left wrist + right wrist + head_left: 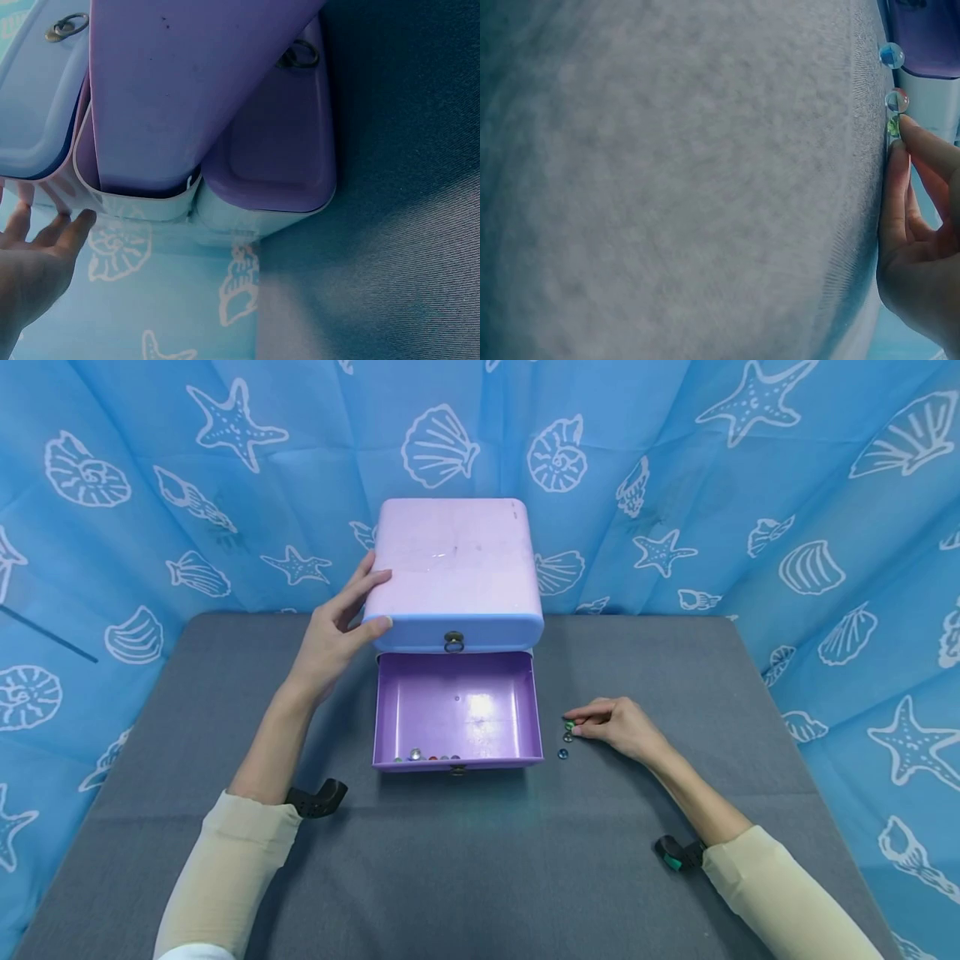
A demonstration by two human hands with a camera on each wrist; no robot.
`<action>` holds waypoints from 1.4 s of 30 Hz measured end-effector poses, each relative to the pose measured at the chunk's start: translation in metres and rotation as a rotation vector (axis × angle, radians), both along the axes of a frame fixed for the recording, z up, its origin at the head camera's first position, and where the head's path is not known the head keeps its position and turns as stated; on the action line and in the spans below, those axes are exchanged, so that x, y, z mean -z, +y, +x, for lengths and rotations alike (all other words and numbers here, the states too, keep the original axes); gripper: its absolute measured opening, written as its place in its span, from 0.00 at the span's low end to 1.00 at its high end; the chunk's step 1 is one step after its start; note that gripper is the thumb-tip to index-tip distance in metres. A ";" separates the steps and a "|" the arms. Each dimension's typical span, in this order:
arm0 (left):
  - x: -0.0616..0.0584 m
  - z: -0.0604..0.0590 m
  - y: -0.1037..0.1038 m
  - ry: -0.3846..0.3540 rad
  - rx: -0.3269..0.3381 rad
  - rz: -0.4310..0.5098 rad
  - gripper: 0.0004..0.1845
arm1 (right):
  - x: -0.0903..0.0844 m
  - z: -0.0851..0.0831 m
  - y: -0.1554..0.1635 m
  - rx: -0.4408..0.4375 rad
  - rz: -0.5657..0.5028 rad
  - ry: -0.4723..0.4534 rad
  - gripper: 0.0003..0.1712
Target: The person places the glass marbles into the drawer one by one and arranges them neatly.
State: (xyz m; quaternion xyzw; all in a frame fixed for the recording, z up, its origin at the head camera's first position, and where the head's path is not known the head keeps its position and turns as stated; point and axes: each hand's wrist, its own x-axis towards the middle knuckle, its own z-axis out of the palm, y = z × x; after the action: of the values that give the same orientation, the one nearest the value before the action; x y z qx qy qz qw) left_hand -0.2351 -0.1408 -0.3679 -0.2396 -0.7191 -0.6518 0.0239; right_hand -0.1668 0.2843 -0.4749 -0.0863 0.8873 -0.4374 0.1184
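My right hand (619, 725) has its fingers pinching the green marble (570, 725), right of the frame's middle and the open drawer (420, 706), while my left hand (332, 625), farther off, spreads its fingers on the box (457, 568).

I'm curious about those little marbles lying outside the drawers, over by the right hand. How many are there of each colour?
Green marble: 1, at the fingertips of the right hand
Mostly clear marble: 1
Blue marble: 1
Total: 3 marbles
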 end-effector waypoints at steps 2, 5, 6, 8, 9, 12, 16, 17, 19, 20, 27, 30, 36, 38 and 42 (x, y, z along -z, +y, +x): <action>0.000 0.000 0.000 0.001 -0.002 0.000 0.30 | 0.000 -0.001 -0.001 -0.002 0.014 0.010 0.14; -0.001 0.000 -0.001 -0.001 -0.002 0.001 0.30 | 0.000 -0.001 -0.002 -0.007 0.042 0.031 0.14; -0.001 0.000 -0.001 -0.001 -0.004 -0.003 0.30 | 0.000 -0.002 -0.002 -0.007 0.054 0.037 0.13; -0.001 0.000 -0.001 0.000 -0.005 -0.005 0.30 | 0.000 -0.002 -0.003 -0.003 0.074 0.047 0.13; -0.001 0.000 -0.001 0.001 -0.005 -0.005 0.30 | 0.000 -0.002 -0.004 -0.001 0.085 0.052 0.13; -0.001 0.000 -0.001 0.004 -0.008 -0.009 0.30 | 0.001 -0.003 -0.005 0.009 0.105 0.058 0.13; -0.002 0.000 -0.001 0.005 -0.012 -0.009 0.30 | 0.000 -0.004 -0.006 0.013 0.104 0.060 0.12; -0.002 0.000 -0.002 0.004 -0.013 -0.010 0.30 | 0.000 -0.004 -0.006 0.014 0.100 0.055 0.12; -0.001 0.000 -0.002 0.002 -0.017 -0.009 0.30 | -0.001 -0.005 -0.006 0.014 0.090 0.045 0.12; -0.001 0.000 -0.002 -0.002 -0.015 -0.002 0.30 | -0.001 -0.005 -0.006 0.013 0.082 0.040 0.12; 0.002 -0.001 -0.003 -0.005 -0.001 0.015 0.30 | -0.001 -0.006 -0.002 0.024 -0.035 -0.051 0.15; 0.002 -0.001 -0.002 -0.005 -0.003 0.011 0.30 | -0.001 -0.006 -0.001 0.034 -0.091 -0.090 0.17; 0.000 -0.001 0.000 -0.013 0.001 0.015 0.31 | -0.004 -0.006 0.000 0.054 -0.165 -0.123 0.19; 0.000 -0.002 0.000 -0.012 -0.001 0.010 0.31 | -0.004 -0.007 0.000 0.065 -0.198 -0.129 0.19; 0.000 -0.002 0.000 -0.007 -0.003 -0.001 0.31 | -0.006 -0.007 -0.004 0.075 -0.269 -0.132 0.19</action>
State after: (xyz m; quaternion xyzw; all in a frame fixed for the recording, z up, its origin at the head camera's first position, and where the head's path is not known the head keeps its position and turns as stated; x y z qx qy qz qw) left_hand -0.2373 -0.1409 -0.3677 -0.2361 -0.7198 -0.6525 0.0221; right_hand -0.1742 0.2806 -0.4690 -0.0393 0.8135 -0.5613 0.1472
